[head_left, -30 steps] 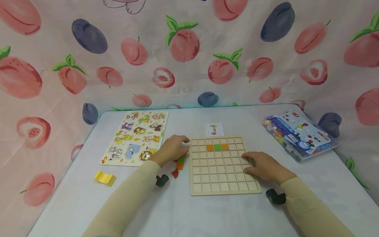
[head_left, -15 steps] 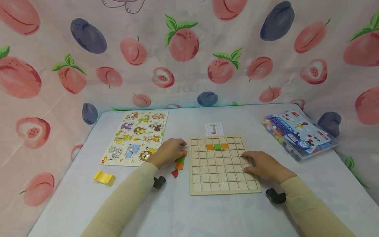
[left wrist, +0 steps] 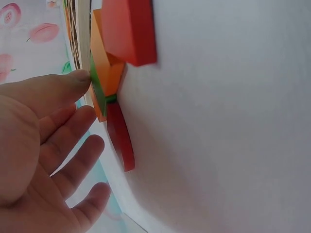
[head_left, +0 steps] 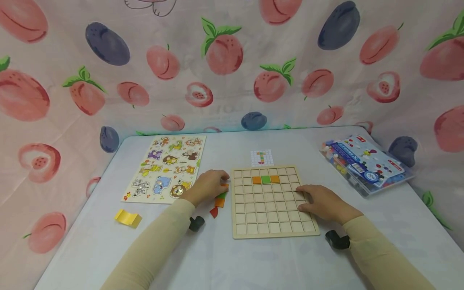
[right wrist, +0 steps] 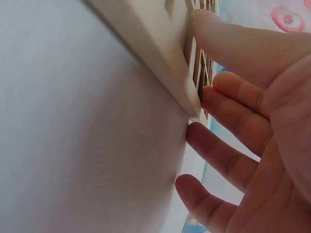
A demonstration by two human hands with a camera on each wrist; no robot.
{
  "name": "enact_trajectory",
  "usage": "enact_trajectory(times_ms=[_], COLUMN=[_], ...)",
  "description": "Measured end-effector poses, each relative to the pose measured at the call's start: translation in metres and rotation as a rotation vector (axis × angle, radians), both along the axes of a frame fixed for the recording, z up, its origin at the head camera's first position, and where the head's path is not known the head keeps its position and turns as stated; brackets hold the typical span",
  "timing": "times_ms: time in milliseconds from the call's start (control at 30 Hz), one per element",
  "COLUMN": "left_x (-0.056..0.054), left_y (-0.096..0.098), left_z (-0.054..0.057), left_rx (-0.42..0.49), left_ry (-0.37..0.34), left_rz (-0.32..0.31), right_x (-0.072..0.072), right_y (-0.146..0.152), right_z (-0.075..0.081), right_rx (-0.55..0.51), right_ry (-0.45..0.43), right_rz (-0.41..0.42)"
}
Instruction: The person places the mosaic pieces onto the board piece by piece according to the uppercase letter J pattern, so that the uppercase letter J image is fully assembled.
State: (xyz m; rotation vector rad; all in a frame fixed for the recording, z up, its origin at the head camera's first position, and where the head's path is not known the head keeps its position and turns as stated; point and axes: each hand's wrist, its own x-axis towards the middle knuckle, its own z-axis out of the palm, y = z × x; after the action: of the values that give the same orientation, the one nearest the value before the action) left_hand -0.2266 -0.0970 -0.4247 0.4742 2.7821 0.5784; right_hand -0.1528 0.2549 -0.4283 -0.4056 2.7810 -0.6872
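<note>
My left hand [head_left: 208, 186] is at a small cluster of coloured pieces left of the wooden grid board [head_left: 239, 229]. In the left wrist view its thumb and index finger touch or nearly touch the green tile [left wrist: 97, 87] and an orange tile behind it; the other fingers are loosely bent. Red curved-edge pieces [left wrist: 120, 136] lie beside these, and an orange tile [head_left: 219, 202] is nearest me. My right hand [head_left: 322, 203] rests its fingertips and thumb on the board's right edge. An orange, green and orange tile row [head_left: 266, 179] sits in the board's upper cells.
A pattern card [head_left: 269, 159] lies behind the board. An animal puzzle board [head_left: 145, 192] is to the left, with a yellow wavy block [head_left: 128, 218] in front of it. A clear plastic case [head_left: 366, 165] of coloured parts stands at the right back.
My left hand has drawn slightly left from the board's edge, back and down over the loose tiles, uncovering part of an orange one. My right hand has stayed at the board.
</note>
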Motion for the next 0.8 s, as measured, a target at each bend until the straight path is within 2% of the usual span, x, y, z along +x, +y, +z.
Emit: enact_trajectory(times_ms=[267,800], left_x=[-0.001,-0.005], left_y=[-0.001,-0.013], left_z=[0.001,0.000], left_rx=[0.026,0.024], left_ry=[-0.033,-0.033], left_rz=[0.029,0.050], right_x=[0.000,0.000], right_y=[0.000,-0.001], right_z=[-0.001,-0.002], right_rx=[0.002,0.007], right_ry=[0.005,-0.010], right_rz=[-0.006,-0.018])
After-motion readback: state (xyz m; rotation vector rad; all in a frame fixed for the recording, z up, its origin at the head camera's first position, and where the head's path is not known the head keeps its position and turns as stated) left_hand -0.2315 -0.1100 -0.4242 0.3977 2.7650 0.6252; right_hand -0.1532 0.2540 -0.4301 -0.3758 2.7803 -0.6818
